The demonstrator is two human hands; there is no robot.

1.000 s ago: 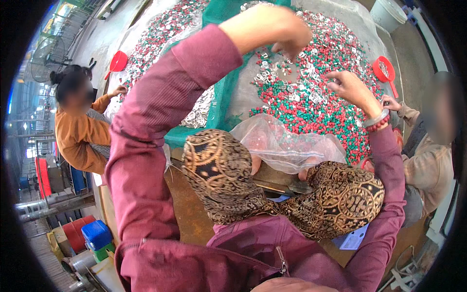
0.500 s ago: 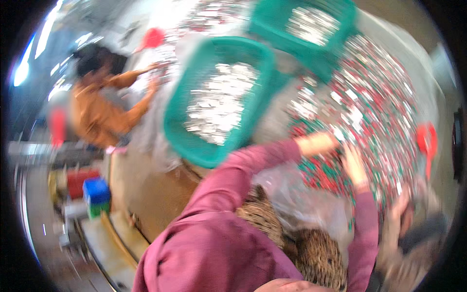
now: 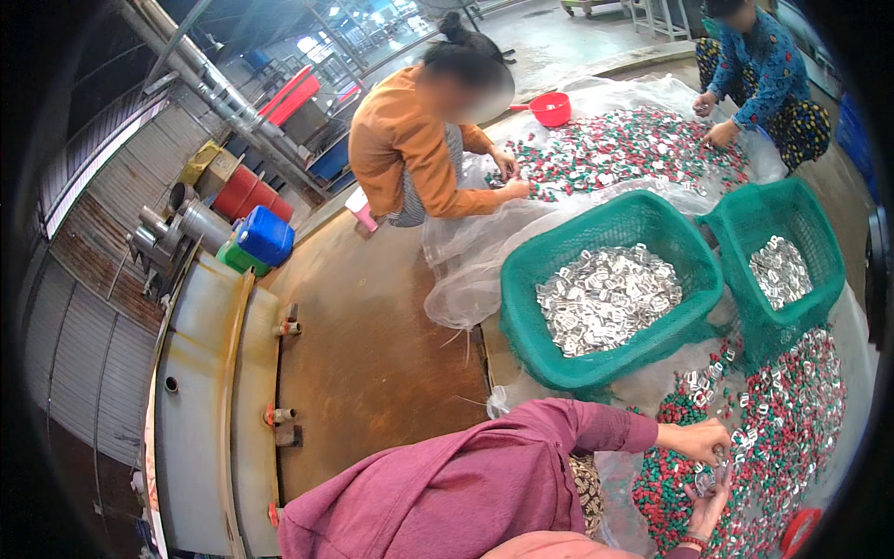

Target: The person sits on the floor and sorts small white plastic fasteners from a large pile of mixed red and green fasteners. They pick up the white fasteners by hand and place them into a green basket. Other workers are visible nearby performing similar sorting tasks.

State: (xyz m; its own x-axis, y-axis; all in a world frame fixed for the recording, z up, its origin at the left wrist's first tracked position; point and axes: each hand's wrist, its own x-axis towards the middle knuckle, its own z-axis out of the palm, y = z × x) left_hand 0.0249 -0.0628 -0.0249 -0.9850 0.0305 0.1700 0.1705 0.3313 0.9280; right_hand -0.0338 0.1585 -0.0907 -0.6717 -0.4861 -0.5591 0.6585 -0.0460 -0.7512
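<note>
A spread of small red and green pieces mixed with silver metal buckles lies on pale sheeting in front of me at the right. Above it, my left hand has its fingers curled and pinched together; what is between the fingertips is too small to make out. Just below is my right hand, palm turned up, with a few shiny metal buckles in its bent fingers. The two hands almost touch. Beyond them, a large green basket and a smaller green basket contain more silver buckles.
A person in orange and a person in blue crouch at another pile, hands among its pieces. A red scoop rests there; another red item lies near my right. Metal tanks with pipe fittings stand at left.
My view has swung, so the baskets and co-workers appear farther right. My hands, lower and slightly apart over the pile in the blurred earlier frame, are now close together with buckles in the right.
</note>
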